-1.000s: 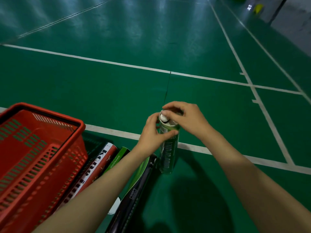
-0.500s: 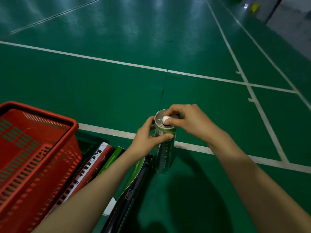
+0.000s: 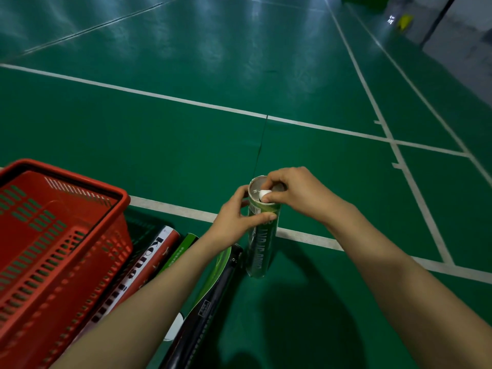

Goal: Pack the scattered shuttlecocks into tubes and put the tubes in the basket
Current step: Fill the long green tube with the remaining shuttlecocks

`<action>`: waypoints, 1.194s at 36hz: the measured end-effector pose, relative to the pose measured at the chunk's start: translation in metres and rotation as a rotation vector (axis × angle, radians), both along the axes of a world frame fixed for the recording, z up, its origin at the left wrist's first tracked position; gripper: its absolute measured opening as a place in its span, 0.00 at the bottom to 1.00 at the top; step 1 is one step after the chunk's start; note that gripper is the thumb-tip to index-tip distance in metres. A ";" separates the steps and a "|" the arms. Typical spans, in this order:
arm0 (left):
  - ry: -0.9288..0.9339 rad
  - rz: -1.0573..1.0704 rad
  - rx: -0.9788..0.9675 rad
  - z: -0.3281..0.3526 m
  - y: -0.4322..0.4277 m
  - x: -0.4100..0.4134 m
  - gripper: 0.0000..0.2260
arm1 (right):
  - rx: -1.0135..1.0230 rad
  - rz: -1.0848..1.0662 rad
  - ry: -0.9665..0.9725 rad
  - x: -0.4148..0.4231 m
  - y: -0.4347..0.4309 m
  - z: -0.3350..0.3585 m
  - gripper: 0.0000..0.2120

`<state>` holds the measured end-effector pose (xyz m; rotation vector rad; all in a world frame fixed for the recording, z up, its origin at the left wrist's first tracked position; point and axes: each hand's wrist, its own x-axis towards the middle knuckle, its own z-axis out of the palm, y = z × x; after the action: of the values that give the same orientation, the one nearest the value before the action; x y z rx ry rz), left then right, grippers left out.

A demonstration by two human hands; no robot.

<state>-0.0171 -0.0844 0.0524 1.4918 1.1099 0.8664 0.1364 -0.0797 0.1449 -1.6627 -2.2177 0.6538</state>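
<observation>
Two hands work at one upright green tube (image 3: 262, 243) on the court floor (image 3: 186, 155), right of the red basket (image 3: 80, 179). Left hand (image 3: 234, 222) grips the tube just below its rim; right hand (image 3: 298, 193) pinches a shuttlecock (image 3: 265, 194) at the open mouth, white cork end up. Other tubes (image 3: 151, 262) lie between basket and upright tube.

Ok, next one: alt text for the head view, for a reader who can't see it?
A person's left hand grips an upright green tube on a green court floor while the right hand pinches a shuttlecock by its white cork at the tube's open mouth. A red basket stands to the left, with other tubes lying beside it.
</observation>
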 end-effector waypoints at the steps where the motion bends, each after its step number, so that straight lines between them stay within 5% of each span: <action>1: 0.001 -0.006 -0.002 0.001 0.000 0.000 0.27 | -0.001 0.006 -0.012 0.001 0.000 0.001 0.05; 7: 0.010 -0.007 -0.002 0.002 -0.003 0.003 0.28 | 0.029 0.033 -0.111 0.004 0.001 0.007 0.06; 17: 0.006 0.001 -0.036 0.002 -0.001 0.007 0.30 | -0.048 -0.015 -0.006 0.012 0.002 0.000 0.05; 27: -0.024 0.000 -0.116 0.013 0.002 0.011 0.28 | -0.098 -0.090 0.280 0.024 -0.001 -0.009 0.06; 33: -0.038 0.011 -0.116 0.011 0.008 0.010 0.30 | 0.058 -0.220 0.483 0.023 -0.006 -0.026 0.05; 43: -0.012 0.007 -0.069 0.002 0.008 0.009 0.29 | 0.005 -0.244 0.411 0.015 0.004 -0.017 0.04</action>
<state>-0.0078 -0.0765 0.0545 1.4252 1.1261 0.8325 0.1515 -0.0757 0.1281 -1.5907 -1.7006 0.8346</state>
